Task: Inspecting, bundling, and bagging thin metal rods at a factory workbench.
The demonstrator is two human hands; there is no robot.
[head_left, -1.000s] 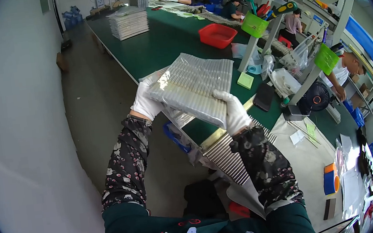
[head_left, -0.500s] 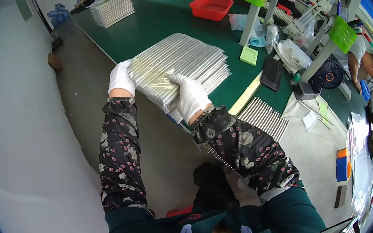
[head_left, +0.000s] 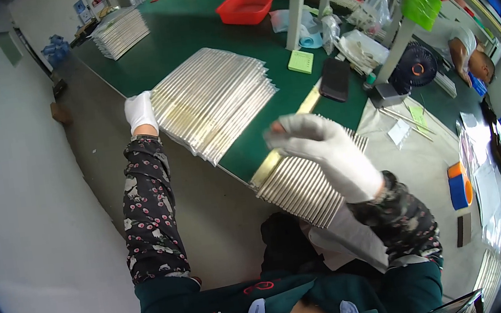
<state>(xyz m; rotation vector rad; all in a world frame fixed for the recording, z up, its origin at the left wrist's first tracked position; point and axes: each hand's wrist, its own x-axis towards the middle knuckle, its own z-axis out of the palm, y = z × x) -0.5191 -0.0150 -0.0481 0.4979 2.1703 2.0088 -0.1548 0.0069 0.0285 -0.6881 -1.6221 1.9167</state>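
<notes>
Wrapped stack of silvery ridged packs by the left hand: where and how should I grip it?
Probably hold the stack from both sides: left hand at its left corner, right hand coming from the right, beneath the near right edge. Layers step out at the right, so they may slide; supporting the lowest looks safer.

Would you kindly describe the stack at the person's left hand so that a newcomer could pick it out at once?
Find the long green table, then its left edge, where the gloved left hand touches a stack of silvery ribbed packs. Unlike the similar stack farther up, this one has a hand at its corner.
</notes>
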